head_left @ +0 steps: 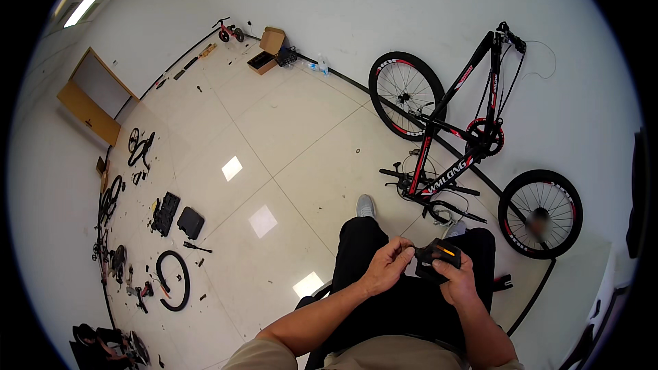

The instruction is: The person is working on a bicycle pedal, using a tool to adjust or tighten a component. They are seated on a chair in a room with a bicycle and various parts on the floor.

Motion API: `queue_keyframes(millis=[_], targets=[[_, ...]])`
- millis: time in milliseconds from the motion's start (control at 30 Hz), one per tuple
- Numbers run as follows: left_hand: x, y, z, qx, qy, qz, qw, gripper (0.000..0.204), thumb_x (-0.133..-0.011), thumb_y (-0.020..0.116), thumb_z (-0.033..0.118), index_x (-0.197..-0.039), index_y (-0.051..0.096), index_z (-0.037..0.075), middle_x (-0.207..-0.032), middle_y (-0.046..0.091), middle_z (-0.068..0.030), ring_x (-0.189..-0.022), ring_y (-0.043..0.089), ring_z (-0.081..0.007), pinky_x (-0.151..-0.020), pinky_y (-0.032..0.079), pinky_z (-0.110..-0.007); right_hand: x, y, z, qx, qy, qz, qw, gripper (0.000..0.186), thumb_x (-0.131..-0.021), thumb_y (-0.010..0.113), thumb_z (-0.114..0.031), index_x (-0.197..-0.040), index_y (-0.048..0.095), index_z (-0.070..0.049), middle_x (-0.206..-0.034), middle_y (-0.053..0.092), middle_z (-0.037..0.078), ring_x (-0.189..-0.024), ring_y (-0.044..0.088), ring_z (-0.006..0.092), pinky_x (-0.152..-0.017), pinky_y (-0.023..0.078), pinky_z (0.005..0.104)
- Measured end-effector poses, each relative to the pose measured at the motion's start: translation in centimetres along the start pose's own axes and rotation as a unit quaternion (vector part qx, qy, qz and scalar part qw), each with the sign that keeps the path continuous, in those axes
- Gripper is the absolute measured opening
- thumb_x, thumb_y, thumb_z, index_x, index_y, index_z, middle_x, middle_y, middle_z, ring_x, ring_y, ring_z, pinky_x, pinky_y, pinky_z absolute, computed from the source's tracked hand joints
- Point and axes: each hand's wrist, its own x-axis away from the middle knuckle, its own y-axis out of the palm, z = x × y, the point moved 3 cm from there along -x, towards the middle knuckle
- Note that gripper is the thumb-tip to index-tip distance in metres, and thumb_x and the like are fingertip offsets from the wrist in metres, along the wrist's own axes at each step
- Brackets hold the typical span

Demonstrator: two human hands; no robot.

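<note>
In front of my lap my right hand (456,279) grips a black bicycle pedal (428,257) with an orange reflector strip, its thumb pressed on the near side. My left hand (392,264) is pinched closed beside the pedal's left end. Whatever lies between those fingertips is too small or hidden to make out. Beyond my hands a black and red bicycle frame (449,175) stands upside down against the wall, with one wheel (376,95) at its far end. The handlebar and fork (439,195) lie low beside my foot.
A loose wheel (576,214) leans on the wall at right. On the left floor lie a tire (187,288), an opened tool case (164,214) and several bicycle parts. Another person (103,344) sits at the lower left. A cardboard box (272,40) stands at the far wall.
</note>
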Motion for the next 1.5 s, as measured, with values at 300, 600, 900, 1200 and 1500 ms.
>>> queue_keyframes(millis=[300,600,900,1200,1500], targets=[[-0.1,-0.4,-0.4,0.030,-0.023,-0.011,0.999,0.029,-0.105,0.049,0.027,-0.084,0.053,0.007,-0.067,0.046,0.0048,-0.060,0.043,-0.0042,-0.053,0.037,-0.023,0.4,0.4,0.5,-0.018,0.035,-0.007,0.999,0.025,-0.082,0.071,0.000,-0.106,0.065,-0.002,-0.100,0.068,0.005,-0.093,0.064,0.0152,-0.088,0.051,0.0304],[0.1,-0.6,0.8,0.022,-0.059,0.069,0.996,0.031,-0.104,0.050,0.028,-0.080,0.053,0.010,-0.062,0.047,0.0035,-0.052,0.042,-0.0055,-0.049,0.036,-0.022,-0.5,0.2,1.3,0.051,0.021,-0.034,0.998,0.033,-0.084,0.072,0.002,-0.116,0.064,0.000,-0.105,0.069,0.006,-0.098,0.064,0.0143,-0.091,0.051,0.0292],[-0.2,-0.1,0.7,-0.001,0.009,0.035,0.999,0.023,-0.104,0.051,0.023,-0.090,0.055,0.005,-0.071,0.055,0.0004,-0.061,0.048,-0.0062,-0.056,0.040,-0.022,-0.1,0.0,1.1,0.021,0.007,-0.027,0.999,0.035,-0.086,0.070,0.002,-0.120,0.062,0.000,-0.109,0.068,0.007,-0.101,0.064,0.0142,-0.093,0.051,0.0291],[-0.4,-0.8,0.4,0.007,-0.021,0.042,0.999,0.032,-0.105,0.051,0.027,-0.078,0.049,0.009,-0.061,0.049,0.0021,-0.055,0.043,-0.0061,-0.051,0.036,-0.023,-0.4,0.4,1.2,0.039,0.012,-0.033,0.999,0.037,-0.087,0.071,-0.001,-0.123,0.061,-0.001,-0.109,0.067,0.006,-0.101,0.063,0.0136,-0.092,0.052,0.0281],[-0.2,0.1,1.0,0.061,-0.091,0.075,0.991,0.039,-0.104,0.051,0.026,-0.068,0.042,0.013,-0.059,0.040,0.0068,-0.050,0.034,-0.0034,-0.044,0.028,-0.023,0.4,0.5,1.0,0.072,0.018,-0.045,0.996,0.038,-0.088,0.071,-0.004,-0.125,0.061,-0.002,-0.110,0.067,0.005,-0.101,0.063,0.0121,-0.091,0.052,0.0268]])
